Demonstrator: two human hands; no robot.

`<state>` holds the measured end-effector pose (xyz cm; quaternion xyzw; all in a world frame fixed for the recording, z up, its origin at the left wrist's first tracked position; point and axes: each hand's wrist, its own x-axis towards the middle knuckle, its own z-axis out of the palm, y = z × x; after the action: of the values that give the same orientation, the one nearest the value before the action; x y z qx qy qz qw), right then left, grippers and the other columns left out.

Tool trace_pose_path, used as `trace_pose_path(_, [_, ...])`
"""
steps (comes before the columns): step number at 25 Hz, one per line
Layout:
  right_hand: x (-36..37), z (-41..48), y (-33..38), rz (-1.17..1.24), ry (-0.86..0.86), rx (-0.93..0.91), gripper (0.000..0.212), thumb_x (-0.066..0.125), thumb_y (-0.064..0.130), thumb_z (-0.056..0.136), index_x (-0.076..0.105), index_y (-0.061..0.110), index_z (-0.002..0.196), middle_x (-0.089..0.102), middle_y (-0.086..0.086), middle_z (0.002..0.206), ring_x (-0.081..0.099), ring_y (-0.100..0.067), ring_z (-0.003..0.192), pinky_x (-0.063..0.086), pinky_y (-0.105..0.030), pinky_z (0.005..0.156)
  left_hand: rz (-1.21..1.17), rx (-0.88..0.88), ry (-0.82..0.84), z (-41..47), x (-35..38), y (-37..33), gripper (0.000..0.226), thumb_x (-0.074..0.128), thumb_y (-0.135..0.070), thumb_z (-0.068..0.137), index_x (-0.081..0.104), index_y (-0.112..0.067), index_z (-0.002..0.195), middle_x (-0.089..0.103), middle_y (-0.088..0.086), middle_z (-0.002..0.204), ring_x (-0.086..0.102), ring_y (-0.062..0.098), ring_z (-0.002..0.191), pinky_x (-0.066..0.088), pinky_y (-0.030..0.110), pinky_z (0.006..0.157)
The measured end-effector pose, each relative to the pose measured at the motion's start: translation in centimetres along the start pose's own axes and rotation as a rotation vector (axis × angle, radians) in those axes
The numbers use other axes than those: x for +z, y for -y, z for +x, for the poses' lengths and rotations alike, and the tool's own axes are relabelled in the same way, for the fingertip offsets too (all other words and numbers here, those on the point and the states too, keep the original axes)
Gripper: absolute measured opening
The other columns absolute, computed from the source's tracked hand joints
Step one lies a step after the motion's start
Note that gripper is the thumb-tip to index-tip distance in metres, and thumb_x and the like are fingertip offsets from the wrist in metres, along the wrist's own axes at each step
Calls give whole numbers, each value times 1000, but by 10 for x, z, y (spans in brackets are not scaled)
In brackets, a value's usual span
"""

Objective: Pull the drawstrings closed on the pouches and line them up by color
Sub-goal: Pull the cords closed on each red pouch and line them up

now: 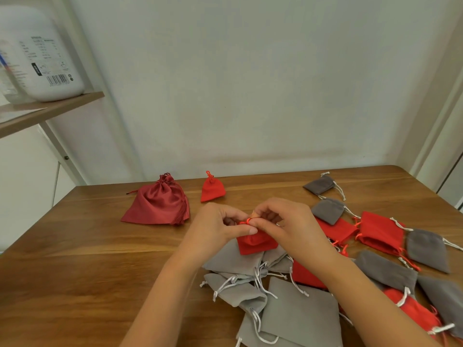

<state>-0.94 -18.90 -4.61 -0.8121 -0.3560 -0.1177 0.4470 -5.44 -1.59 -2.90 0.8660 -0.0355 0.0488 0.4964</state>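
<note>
Both forearms reach forward and the hands meet above the middle of the surface (87, 259). The left hand (218, 229) and the right hand (290, 226) have their fingers (248, 230) curled, and each pinches the drawstring (246, 221) at the mouth of a red pouch (255, 244). This pouch hangs between them, over a heap of grey pouches (300, 311). Further back lie a dark red satin pouch (157, 204) and a small closed pouch (213, 187).

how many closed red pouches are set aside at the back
2: a large dark red pouch at back left and a small bright red pouch just right of it. The pile may hide other closed ones.
</note>
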Motion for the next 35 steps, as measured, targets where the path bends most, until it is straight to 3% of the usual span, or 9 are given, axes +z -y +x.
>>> trace_pose_path(3, [-1,1,-1,39,8,3,9,73,17,82,73,21,90,61,21,80,60,-2,83,48,-15,71,-9,-13,-44,1,1,2,3,77,-21,77,77,-25,78,68,17,72,51,17,63,39,33,62])
trace_pose_path(7, [2,2,-3,-53,0,-14,12,71,15,83,73,20,94,56,22,78,56,1,76,44,-11,70,-41,-40,-91,1,3,0,7,72,-13,81,77,-16,79,68,1,65,54,4,61,43,22,60])
trace_pose_path(12, [5,2,-2,-183,17,-65,17,60,23,89,73,18,98,60,8,85,49,1,75,36,-7,64,-169,-109,-157,3,3,-1,8,70,-9,82,76,-9,79,69,2,65,52,5,51,47,19,56])
trace_pose_path(18, [5,1,3,-116,9,0,6,57,14,93,63,15,92,57,9,87,52,-4,79,44,-21,70,-381,-240,-163,3,4,-4,9,68,-6,83,74,-3,88,74,9,76,62,6,54,40,14,48])
trace_pose_path(24, [-2,1,1,-11,-16,-50,7,57,12,92,64,14,91,62,9,90,56,-5,84,44,-16,71,-699,-368,-100,3,-4,-7,8,68,-6,78,73,-6,85,73,6,73,62,4,54,39,10,45])
trace_pose_path(27, [-6,0,4,34,-4,-116,8,55,16,91,63,17,89,61,11,92,57,-11,86,46,-22,72,-793,-386,-75,3,-4,-8,13,70,-9,66,74,-6,78,71,8,70,60,3,50,38,9,42])
trace_pose_path(31, [-11,1,3,77,44,-129,6,59,16,90,65,18,90,61,12,94,59,-16,90,48,-34,75,-658,-309,-43,1,-9,-9,15,73,-9,65,73,-9,80,67,0,64,48,2,48,38,11,46])
trace_pose_path(35, [-12,1,2,58,92,-87,8,64,30,86,70,25,86,62,18,100,56,-7,103,44,-21,82,-456,-199,-48,-1,-11,-7,12,71,-1,78,69,-9,86,70,1,70,61,4,59,46,13,56])
